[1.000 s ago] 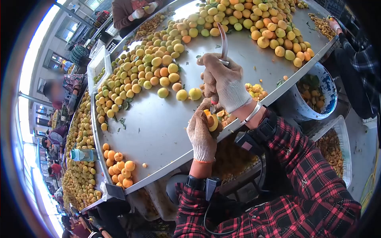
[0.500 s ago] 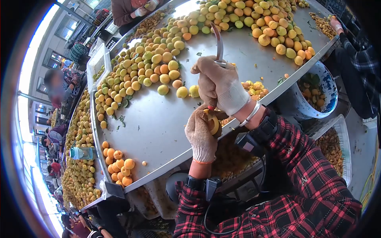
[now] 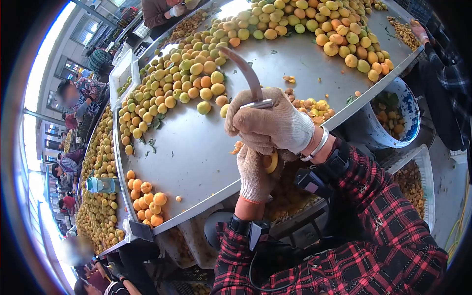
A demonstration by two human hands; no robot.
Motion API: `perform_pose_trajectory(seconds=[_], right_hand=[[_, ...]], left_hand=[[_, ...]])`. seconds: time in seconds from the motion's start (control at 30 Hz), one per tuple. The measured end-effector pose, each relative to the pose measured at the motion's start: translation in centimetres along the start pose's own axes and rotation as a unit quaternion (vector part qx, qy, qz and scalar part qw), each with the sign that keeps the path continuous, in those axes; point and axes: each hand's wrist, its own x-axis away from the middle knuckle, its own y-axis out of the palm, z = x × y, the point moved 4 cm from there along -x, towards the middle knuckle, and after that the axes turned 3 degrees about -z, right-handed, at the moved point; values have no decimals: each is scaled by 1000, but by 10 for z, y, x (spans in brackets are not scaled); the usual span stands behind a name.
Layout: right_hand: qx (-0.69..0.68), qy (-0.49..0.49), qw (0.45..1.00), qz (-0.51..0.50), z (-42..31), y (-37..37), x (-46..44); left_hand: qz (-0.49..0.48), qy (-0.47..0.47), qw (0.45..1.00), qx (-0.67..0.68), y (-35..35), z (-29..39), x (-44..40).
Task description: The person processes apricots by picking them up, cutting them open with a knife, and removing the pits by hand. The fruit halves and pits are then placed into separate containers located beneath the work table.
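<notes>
Gloved and closed, my right hand (image 3: 275, 118) grips a curved knife (image 3: 244, 71) whose blade points up and to the left. Directly below it, my left hand (image 3: 255, 172), also gloved, is wrapped round a cut apricot (image 3: 270, 161). The two hands touch, and most of the fruit is hidden between them. Cut apricot pieces (image 3: 314, 109) lie on the metal table (image 3: 191, 162) just beyond my right hand. A large heap of whole apricots (image 3: 196, 69) curves across the table behind both hands.
Orange apricots (image 3: 147, 202) sit at the table's near left corner. A blue-and-white bucket (image 3: 410, 115) and a white crate (image 3: 427, 187) stand at the right. A white basket (image 3: 115, 81) and a bottle (image 3: 102, 185) are at the left. Co-workers' hands show at the top and upper right.
My right hand has come down over my left hand, and the knife blade has tilted further left. The fruit is now more covered. Some cut pieces now show on the table beyond the hands.
</notes>
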Motion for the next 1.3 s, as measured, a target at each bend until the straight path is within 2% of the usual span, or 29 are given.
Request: perform_pose_trajectory(seconds=[0.07,0.17,0.2,0.23,0.27,0.33,0.43,0.47,0.5,0.57,0.63,0.67,0.7,0.73,0.77,0.83,0.87,0.9,0.97,1.0,1.03,1.1,1.17,1.23,1.3], right_hand=[[-17,47,998,-27,-5,7,5],[6,41,996,-76,-7,12,9],[-3,53,995,-82,-11,15,11],[-3,53,995,-82,-11,15,11],[0,54,996,-72,-12,14,11],[-32,73,994,-76,-9,12,13],[-67,36,989,-130,-4,11,13],[-30,44,995,-89,-3,7,11],[-68,47,994,-72,-5,7,12],[-75,-31,997,12,6,-7,6],[27,-107,988,107,4,-24,4],[27,-113,981,153,4,-31,1],[27,-117,972,202,3,-38,-1],[107,-80,964,229,4,-43,-3],[107,-79,966,220,8,-42,-5],[225,109,950,188,28,-38,-6],[291,110,935,168,37,-37,-6],[292,110,936,164,41,-33,-6],[263,200,936,120,55,-22,-6],[246,235,932,123,60,-23,-6],[247,236,933,118,66,-25,-6],[193,203,954,110,74,-29,-8],[180,192,959,108,79,-28,-7],[193,198,949,149,69,-15,-5],[201,201,947,148,69,-10,-3]], left_hand=[[-21,4,1000,-6,1,2,3],[-74,18,996,51,9,6,11],[-33,-186,907,376,23,-16,22],[15,-361,677,642,42,-31,37],[14,-361,677,642,45,-40,41],[-46,-306,733,606,43,-44,42],[-30,-269,764,585,42,-32,40],[-24,-267,768,581,42,-33,38],[-33,-269,789,551,40,-35,33],[-47,-270,829,487,36,-41,22],[36,-249,834,491,28,-45,18],[124,-288,822,475,32,-53,15],[111,-355,747,552,22,-45,10],[141,-333,767,530,17,-53,9],[168,-310,785,508,12,-61,6],[208,-281,794,497,-2,-62,-1],[240,-255,800,487,-9,-61,-1],[244,-254,800,486,-11,-59,-2],[244,-204,866,385,-19,-49,-5],[201,-183,929,251,-28,-33,-6],[206,-184,929,248,-30,-31,-4],[175,-90,970,144,-32,-22,-4],[171,-91,966,171,-34,-26,-3],[195,-61,961,187,-34,-29,-4],[204,-81,953,208,-34,-31,-2]])
